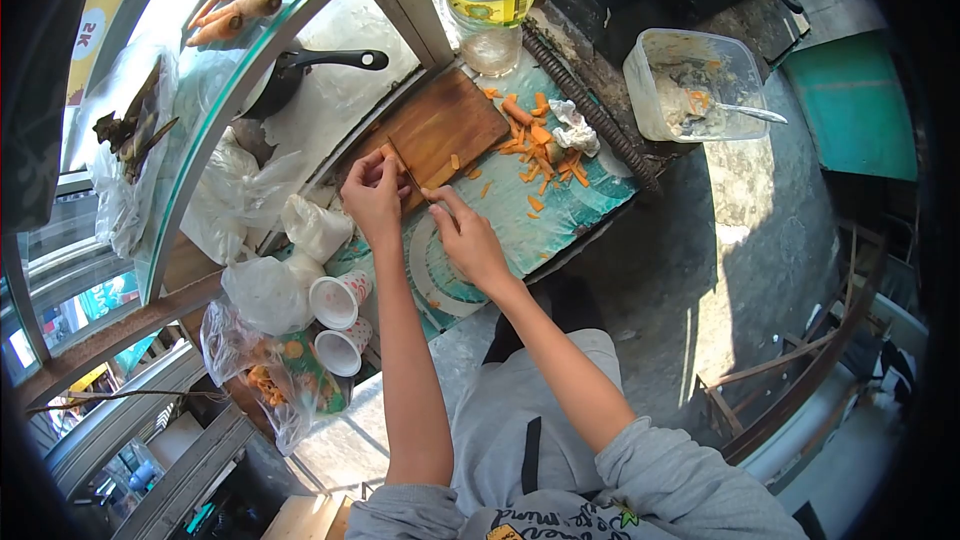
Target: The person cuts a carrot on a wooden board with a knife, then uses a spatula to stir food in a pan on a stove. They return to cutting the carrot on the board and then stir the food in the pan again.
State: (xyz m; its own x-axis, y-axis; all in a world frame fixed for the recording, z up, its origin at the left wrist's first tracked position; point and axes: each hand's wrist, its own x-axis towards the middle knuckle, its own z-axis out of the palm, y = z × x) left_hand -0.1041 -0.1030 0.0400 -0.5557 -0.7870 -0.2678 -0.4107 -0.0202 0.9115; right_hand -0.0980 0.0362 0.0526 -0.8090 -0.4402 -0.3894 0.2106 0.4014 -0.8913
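A brown wooden cutting board (455, 120) lies on the teal table cover. At its near left end my left hand (374, 195) is closed, fingertips pinched on a piece of carrot (387, 152), mostly hidden by the fingers. My right hand (468, 245) is wrapped round the handle of a knife (407, 168). The thin dark blade lies over the board, close beside the left fingertips. Cut carrot pieces (543, 147) are heaped to the right of the board, with a few loose bits on it and near it.
Behind the board stands a large bottle (490, 10) with a green cap. A crumpled tissue (574, 130) touches the carrot heap. A plastic tub (695, 85) with a spoon is at right. Two paper cups (340, 302) and plastic bags (268, 295) sit left, below a glass case holding whole carrots (237, 16).
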